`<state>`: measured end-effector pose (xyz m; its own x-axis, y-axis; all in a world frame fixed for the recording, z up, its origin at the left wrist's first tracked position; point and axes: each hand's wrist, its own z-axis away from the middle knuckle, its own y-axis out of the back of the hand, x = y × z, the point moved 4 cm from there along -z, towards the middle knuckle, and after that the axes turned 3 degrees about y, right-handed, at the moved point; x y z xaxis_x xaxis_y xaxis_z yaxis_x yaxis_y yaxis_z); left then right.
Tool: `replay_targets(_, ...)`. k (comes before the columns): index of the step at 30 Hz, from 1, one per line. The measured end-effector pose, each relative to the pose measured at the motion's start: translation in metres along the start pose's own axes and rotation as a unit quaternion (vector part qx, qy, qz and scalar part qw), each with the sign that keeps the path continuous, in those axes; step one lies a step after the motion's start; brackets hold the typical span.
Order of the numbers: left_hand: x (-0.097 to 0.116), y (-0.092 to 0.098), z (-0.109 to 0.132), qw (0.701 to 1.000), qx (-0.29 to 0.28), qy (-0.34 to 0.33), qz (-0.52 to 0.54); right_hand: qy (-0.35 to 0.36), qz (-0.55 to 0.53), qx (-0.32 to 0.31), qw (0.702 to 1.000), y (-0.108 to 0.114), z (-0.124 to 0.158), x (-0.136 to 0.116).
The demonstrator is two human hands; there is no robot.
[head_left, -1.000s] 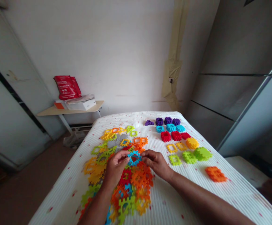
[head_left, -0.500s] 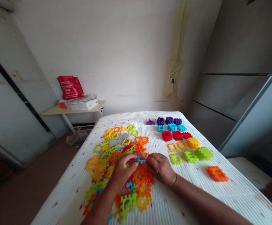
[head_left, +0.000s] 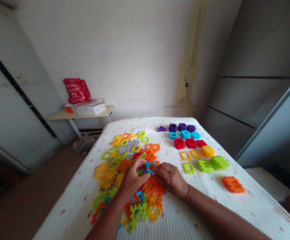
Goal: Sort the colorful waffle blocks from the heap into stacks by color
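A blue square frame piece point(head_left: 151, 167) is between my two hands, above a mixed pile of coloured pieces. My right hand point(head_left: 172, 179) pinches its right edge, fingers bent together. My left hand point(head_left: 134, 176) is at its left side, thumb and fingers curved toward it, the thumb tip by its lower left corner. Beneath the hands lie orange pieces point(head_left: 153, 186), with yellow pieces point(head_left: 108, 180) left of them and a green piece point(head_left: 138, 215) nearer me.
Sorted stacks stand on the right of the white cloth point(head_left: 185, 213): purple point(head_left: 182, 127), light blue point(head_left: 185, 134), red point(head_left: 179, 143), yellow point(head_left: 208, 151), green point(head_left: 219, 162) and orange point(head_left: 233, 184). A side table point(head_left: 60, 115) holds a red bag point(head_left: 77, 90).
The blue frame piece has tilted up, so its square opening shows more fully. My left thumb and fingers have shifted slightly around it. The whole view has turned a little.
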<state>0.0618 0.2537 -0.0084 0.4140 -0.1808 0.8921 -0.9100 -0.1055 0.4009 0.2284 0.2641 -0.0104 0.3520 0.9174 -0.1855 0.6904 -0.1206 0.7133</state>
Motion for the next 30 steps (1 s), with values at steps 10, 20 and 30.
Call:
replay_targets(10, 0.007, -0.005, 0.004, 0.990, -0.011, -0.052, -0.130, -0.129, -0.158, -0.034, 0.978, 0.003, 0.000, 0.017)
replay_targets(20, -0.001, -0.005, 0.001, 0.985, 0.039, -0.076, -0.149, -0.148, -0.066, -0.069, 0.984, 0.034, -0.031, 0.058)
replay_targets(30, -0.012, 0.003, -0.005, 0.977, 0.086, -0.063, -0.182, -0.356, 0.223, -0.229, 0.878, 0.069, -0.071, 0.208)
